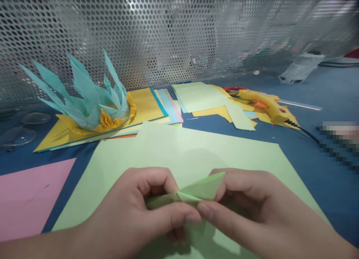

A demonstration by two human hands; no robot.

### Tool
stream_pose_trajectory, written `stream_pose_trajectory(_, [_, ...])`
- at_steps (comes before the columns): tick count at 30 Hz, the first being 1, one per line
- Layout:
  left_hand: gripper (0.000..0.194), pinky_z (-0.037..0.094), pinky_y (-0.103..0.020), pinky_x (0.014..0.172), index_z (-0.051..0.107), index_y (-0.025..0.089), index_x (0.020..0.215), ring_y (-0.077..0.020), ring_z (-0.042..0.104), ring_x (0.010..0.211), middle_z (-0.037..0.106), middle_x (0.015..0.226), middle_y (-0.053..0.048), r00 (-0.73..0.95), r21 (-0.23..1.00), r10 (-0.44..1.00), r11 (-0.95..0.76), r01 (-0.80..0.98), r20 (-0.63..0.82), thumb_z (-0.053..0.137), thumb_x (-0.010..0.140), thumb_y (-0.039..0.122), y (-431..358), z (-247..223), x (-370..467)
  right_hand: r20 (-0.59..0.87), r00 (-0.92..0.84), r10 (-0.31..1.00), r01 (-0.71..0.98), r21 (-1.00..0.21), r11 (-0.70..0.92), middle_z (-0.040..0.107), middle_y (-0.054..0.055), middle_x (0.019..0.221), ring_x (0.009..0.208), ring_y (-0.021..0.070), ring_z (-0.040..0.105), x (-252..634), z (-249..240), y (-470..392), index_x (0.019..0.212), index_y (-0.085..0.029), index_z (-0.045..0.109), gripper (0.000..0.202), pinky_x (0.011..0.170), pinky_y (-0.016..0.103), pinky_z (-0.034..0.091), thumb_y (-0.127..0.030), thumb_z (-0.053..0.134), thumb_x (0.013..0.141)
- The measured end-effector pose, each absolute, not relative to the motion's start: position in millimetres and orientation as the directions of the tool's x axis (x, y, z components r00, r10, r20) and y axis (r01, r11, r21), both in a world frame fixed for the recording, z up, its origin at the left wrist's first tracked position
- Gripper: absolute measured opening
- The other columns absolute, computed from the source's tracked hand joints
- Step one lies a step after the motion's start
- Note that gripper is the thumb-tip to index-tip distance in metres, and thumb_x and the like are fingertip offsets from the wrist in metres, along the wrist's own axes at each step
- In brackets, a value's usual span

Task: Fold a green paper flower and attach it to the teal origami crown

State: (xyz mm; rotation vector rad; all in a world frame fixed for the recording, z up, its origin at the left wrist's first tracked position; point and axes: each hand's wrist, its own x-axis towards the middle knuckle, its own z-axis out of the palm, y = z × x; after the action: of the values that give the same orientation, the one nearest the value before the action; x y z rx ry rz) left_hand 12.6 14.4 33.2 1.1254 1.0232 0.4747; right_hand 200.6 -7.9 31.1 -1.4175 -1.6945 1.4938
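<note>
Between my hands is a small piece of folded light green paper (206, 188), its pointed flap rising toward the right. My left hand (146, 206) pinches its left part, the thumb along the near edge and the fingers curled behind. Gripping the right end, my right hand (246, 203) has its thumb tip against the left thumb's tip. The paper is held above a large light green sheet (168, 150) lying on the blue table. Parts of the folded piece are hidden by my fingers.
At the back left, a teal and orange folded-paper crown (92, 98) stands on yellow sheets (146, 102). A pink sheet (33, 195) lies left. Green and yellow scraps (199, 96) and a yellow glue gun (269, 104) with a cord lie at the back right, before a perforated metal screen (157, 34).
</note>
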Motion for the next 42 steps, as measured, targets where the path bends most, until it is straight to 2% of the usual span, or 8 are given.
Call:
stream_pose_trajectory(7, [0.021,0.050,-0.015,0.049,0.059,0.017,0.062,-0.0099,0.063,0.050,0.063,0.053,0.005,0.477,0.904,0.773,0.404,0.137,-0.418,0.076,0.072,0.026,11.2,35.8,11.7,-0.276,-0.321,0.906,0.358,-0.921,-0.154,0.065,0.004,0.068,0.067,0.0185,0.059,198.9,33.3,-9.1,0.064,-0.022,0.055,0.026,0.059,0.028,0.048,-0.040,0.057,0.082])
stream_pose_trajectory(11, [0.020,0.056,-0.018,0.056,0.068,0.018,0.071,-0.0114,0.067,0.057,0.066,0.066,0.004,0.493,0.927,0.796,0.370,0.064,-0.352,0.073,0.077,0.037,11.9,38.8,11.0,-0.282,-0.305,0.910,0.275,-0.941,-0.199,0.054,-0.002,0.058,0.056,0.0120,0.049,201.9,35.0,-8.2,0.062,-0.022,0.052,0.027,0.050,0.021,0.042,-0.038,0.062,0.080])
stream_pose_trajectory(14, [0.026,0.054,-0.014,0.052,0.070,0.017,0.068,-0.0099,0.066,0.052,0.067,0.060,0.002,0.485,0.924,0.797,0.378,0.064,-0.359,0.074,0.075,0.042,14.8,37.3,11.2,-0.269,-0.300,0.915,0.263,-0.946,-0.192,0.049,-0.004,0.055,0.053,0.0099,0.043,203.8,32.4,-5.8,0.061,-0.021,0.053,0.027,0.047,0.019,0.039,-0.038,0.064,0.079])
stream_pose_trajectory(23, [0.015,0.051,-0.016,0.050,0.071,0.018,0.064,-0.0108,0.064,0.050,0.072,0.058,-0.001,0.487,0.897,0.765,0.432,0.099,-0.422,0.074,0.074,0.028,17.0,34.9,12.1,-0.233,-0.299,0.925,0.299,-0.944,-0.142,0.061,-0.001,0.062,0.059,0.0129,0.054,201.8,34.6,-3.4,0.065,-0.021,0.059,0.021,0.054,0.021,0.047,-0.035,0.062,0.081])
stream_pose_trajectory(27, [0.008,0.045,-0.014,0.050,0.071,0.019,0.063,-0.0093,0.056,0.053,0.065,0.057,0.003,0.404,0.927,0.836,0.314,0.205,-0.372,0.078,0.066,0.024,17.2,39.5,12.6,-0.207,-0.296,0.933,0.317,-0.942,-0.108,0.061,-0.001,0.061,0.058,0.0130,0.054,201.2,34.2,-5.0,0.065,-0.021,0.059,0.019,0.052,0.021,0.046,-0.033,0.062,0.080])
stream_pose_trajectory(34, [0.018,0.039,-0.015,0.046,0.063,0.019,0.058,-0.0083,0.046,0.050,0.055,0.056,0.004,0.408,0.960,0.899,0.048,0.276,-0.162,0.066,0.074,0.026,17.8,40.6,12.9,-0.150,-0.314,0.937,0.399,-0.917,-0.013,0.062,0.000,0.063,0.063,0.0161,0.057,203.2,31.8,-11.0,0.063,-0.022,0.058,0.022,0.058,0.026,0.048,-0.032,0.058,0.082])
stream_pose_trajectory(38, [0.020,0.036,-0.015,0.042,0.057,0.019,0.060,-0.0073,0.040,0.046,0.049,0.053,0.006,0.439,0.946,0.867,0.103,0.306,-0.236,0.062,0.076,0.028,16.5,40.9,14.6,-0.155,-0.300,0.941,0.426,-0.904,-0.013,0.058,0.000,0.061,0.060,0.0150,0.055,202.6,32.5,-12.2,0.063,-0.022,0.056,0.022,0.054,0.025,0.046,-0.031,0.054,0.083])
stream_pose_trajectory(42, [0.017,0.040,-0.016,0.048,0.055,0.020,0.063,-0.0092,0.047,0.053,0.051,0.058,0.005,0.478,0.945,0.855,0.040,0.326,-0.201,0.060,0.077,0.025,14.2,37.7,14.6,-0.178,-0.325,0.929,0.478,-0.878,-0.001,0.053,-0.002,0.058,0.053,0.0129,0.049,198.2,34.7,-12.2,0.066,-0.022,0.056,0.017,0.046,0.023,0.040,-0.030,0.056,0.081])
